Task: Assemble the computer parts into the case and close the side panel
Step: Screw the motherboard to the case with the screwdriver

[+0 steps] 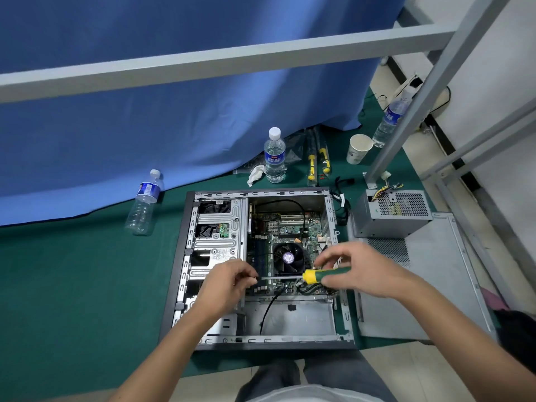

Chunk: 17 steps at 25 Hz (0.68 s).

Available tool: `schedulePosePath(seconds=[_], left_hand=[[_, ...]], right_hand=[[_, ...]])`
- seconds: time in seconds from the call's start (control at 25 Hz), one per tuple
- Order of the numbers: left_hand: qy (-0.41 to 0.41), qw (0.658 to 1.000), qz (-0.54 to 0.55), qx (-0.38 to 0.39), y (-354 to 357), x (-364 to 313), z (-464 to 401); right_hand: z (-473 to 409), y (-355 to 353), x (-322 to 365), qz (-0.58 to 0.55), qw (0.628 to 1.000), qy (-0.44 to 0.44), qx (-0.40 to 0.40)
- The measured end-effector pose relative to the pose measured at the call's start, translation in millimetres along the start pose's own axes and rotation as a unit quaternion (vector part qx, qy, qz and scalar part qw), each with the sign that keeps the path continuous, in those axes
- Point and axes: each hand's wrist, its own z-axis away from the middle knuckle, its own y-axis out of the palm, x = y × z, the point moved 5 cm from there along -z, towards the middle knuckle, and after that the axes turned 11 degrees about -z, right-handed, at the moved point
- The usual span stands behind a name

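Note:
An open computer case [185, 256] lies on its side on a green mat, with the motherboard [290, 227] and its black CPU fan [287, 258] inside. My right hand [359, 271] grips the green and yellow handle of a screwdriver [319, 275] held level over the board. My left hand [232, 281] pinches the tip of its metal shaft. A grey power supply [391, 214] stands outside the case at the right, on the loose side panel [420, 285].
Three water bottles [275, 155] [143, 203] [390, 120], a paper cup [358, 148], a crumpled tissue [256, 174] and packaged yellow-handled screwdrivers [317, 158] lie behind the case. A blue curtain hangs at the back. A grey metal frame [232, 60] crosses overhead and stands at the right.

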Motion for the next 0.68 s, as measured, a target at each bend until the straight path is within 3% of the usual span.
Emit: schedulePosePath(seconds=[0.08,0.2,0.32,0.48,0.56,0.68], left_hand=[[-0.039,0.997,0.061,0.029,12,1,4],[-0.061,0.991,0.095,0.070,33,-5,4],[-0.067,0.988,0.098,0.100,54,-16,-3],[-0.100,0.983,0.083,0.131,87,-38,-12],[-0.160,0.964,0.154,0.145,108,-44,-15],[-0.301,0.897,0.285,0.153,133,-45,-18]], right_hand=[[1,-11,3,-0.117,0.992,0.011,-0.038],[-3,-20,9,-0.178,0.982,0.034,-0.044],[-9,-26,13,-0.176,0.983,0.053,-0.027],[-11,-32,16,-0.141,0.987,0.038,-0.068],[-10,-31,14,-0.095,0.991,0.028,-0.091],[-5,-26,4,-0.038,0.991,0.013,-0.126]])
